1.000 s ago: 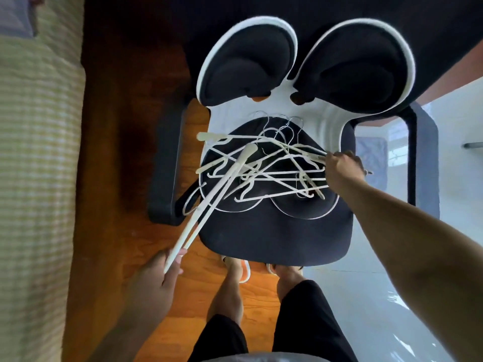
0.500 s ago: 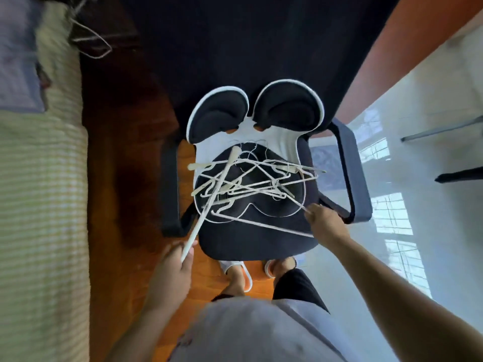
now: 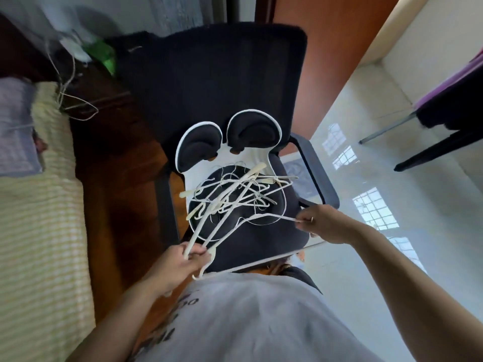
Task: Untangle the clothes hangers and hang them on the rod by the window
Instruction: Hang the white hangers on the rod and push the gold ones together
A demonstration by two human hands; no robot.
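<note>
A tangle of several white and cream clothes hangers [image 3: 236, 194] lies on the black seat of an office chair [image 3: 264, 239]. My left hand [image 3: 180, 259] grips the near ends of two or three long hanger arms that slant up out of the pile. My right hand [image 3: 317, 223] pinches the end of a thin white hanger [image 3: 261, 218] at the seat's right side. One hanger's long bar [image 3: 274, 258] runs across the seat's front edge below my hands. The rod by the window is out of view.
A black-and-white cushion [image 3: 227, 137] leans on the chair's backrest. A bed [image 3: 39, 231] with a striped cover runs along the left. Cables and a green item lie on dark wooden furniture [image 3: 104, 105] behind. Glossy white floor [image 3: 379, 184] spreads right, with table legs [image 3: 428, 152].
The camera has pulled back and tilted up. My left hand has gathered more hanger arms and drawn them nearer. My right hand has pulled a thin hanger out to the right.
</note>
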